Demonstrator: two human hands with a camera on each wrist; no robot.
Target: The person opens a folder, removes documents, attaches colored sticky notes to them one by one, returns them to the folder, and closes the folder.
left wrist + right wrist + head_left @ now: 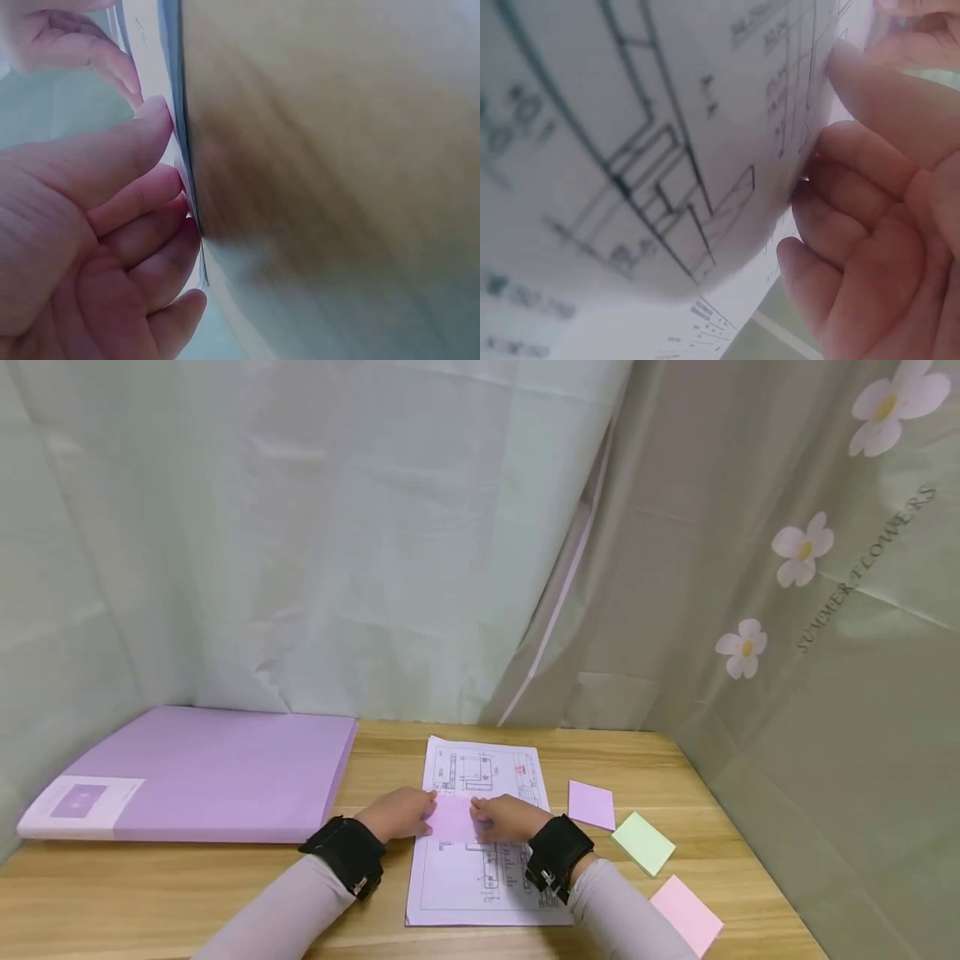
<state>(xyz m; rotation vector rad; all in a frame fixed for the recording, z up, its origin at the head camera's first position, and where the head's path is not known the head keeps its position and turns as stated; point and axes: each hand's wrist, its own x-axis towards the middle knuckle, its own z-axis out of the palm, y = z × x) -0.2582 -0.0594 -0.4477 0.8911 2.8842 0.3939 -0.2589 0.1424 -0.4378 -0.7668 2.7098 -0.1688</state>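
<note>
1. Along the near side of the wooden table [187,902], your sleeves [281,914] reach in; the right one overlaps part of the pink pad [686,914] in the head view, so that side looks tight for your forearm.
2. Between your arms lie the printed sheets [450,897], long way away from you, probably to keep the drawings within reach of both hands. The left wrist view shows layers at the edge, with wood beside it.
3. Over the sheets' middle, the pink-lilac note [453,818]. Your left hand [397,814] pinches its left edge; your right hand [512,818] pinches its right edge. Exact fingertip contact is partly hidden. A grip at both sides likely keeps the note flat and level.
4. Right of the sheets, the green pad [643,843] and, farther back, the purple pad [592,805] sit corner near corner, seemingly set for easy reach. Your right wristband [561,858] is close to the purple one.
5. Left, the purple folder [232,777] lies flat; wood shows between it and the sheets, giving your left hand side room.
6. Beyond the sheets' far edge, a wood strip, then the curtain [337,527], which bounds your reach.
</note>
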